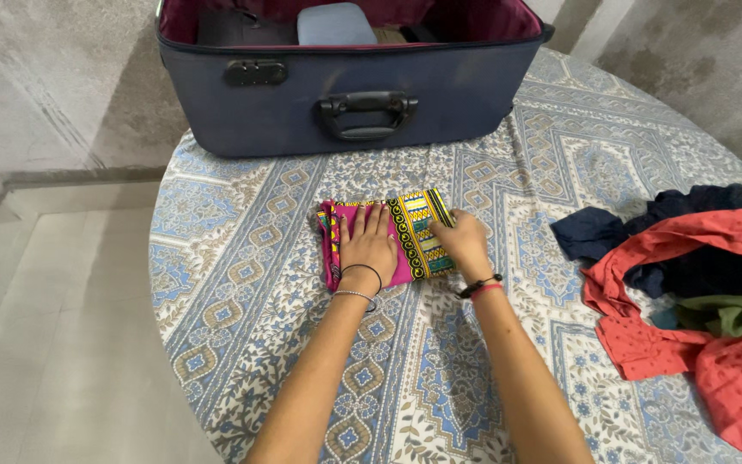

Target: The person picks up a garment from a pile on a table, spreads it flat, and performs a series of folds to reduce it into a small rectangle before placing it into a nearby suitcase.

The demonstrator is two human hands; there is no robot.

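Note:
A folded magenta cloth with a yellow, black and teal patterned border lies on the round table, which is covered by a blue and cream patterned tablecloth. My left hand rests flat on the cloth's left half, fingers together and stretched forward. My right hand sits at the cloth's right edge with its fingers curled on the fabric. Both wrists wear bracelets.
An open navy suitcase with a dark red lining stands at the table's far side, with folded items inside. A heap of red, navy and green clothes lies at the right. The table's left edge drops to a pale tiled floor.

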